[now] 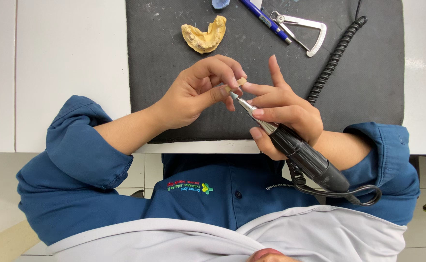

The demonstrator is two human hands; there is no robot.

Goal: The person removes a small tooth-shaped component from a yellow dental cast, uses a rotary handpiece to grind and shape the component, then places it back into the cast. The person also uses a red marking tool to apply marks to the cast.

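My left hand (193, 94) pinches a small beige piece (235, 85) between thumb and fingertips, over the near part of a black mat (164, 63). My right hand (285, 114) grips a black and silver rotary handpiece (310, 160) like a pen. Its thin metal tip (239, 101) touches the underside of the beige piece. The right index finger points up beside the piece, and the two hands touch at the fingertips.
A yellow plaster dental cast (204, 36) lies on the mat beyond my hands. A blue pen (266, 22), a metal caliper (305, 29) and a small blue lump (220, 4) lie farther back. A black coiled cable (334, 58) crosses the mat on the right. The mat rests on a white table (67, 73).
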